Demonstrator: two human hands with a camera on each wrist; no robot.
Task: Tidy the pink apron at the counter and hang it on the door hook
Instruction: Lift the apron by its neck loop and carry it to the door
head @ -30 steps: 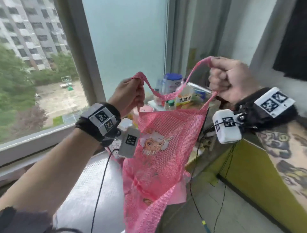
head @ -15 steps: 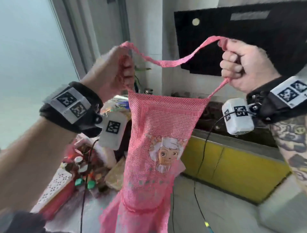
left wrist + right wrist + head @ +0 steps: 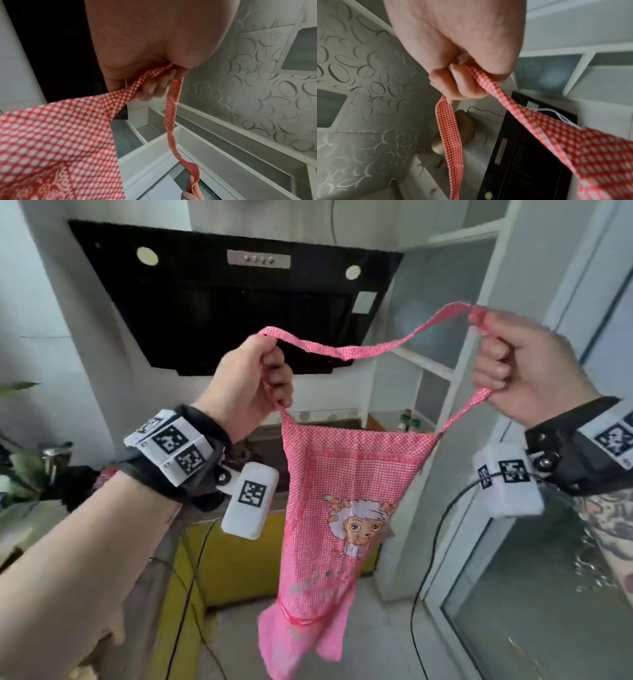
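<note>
Swinging away from the window since the earlier frame, the view now faces the range hood (image 3: 236,299). Left hand (image 3: 245,385) and right hand (image 3: 524,371) each fist the neck strap (image 3: 359,349), spreading a loop for a hook, so the pink apron (image 3: 337,522) hangs airborne between them.

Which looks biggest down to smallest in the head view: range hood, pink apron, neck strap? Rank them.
1. range hood
2. pink apron, nearer the camera, so its real size is unsure
3. neck strap
</note>
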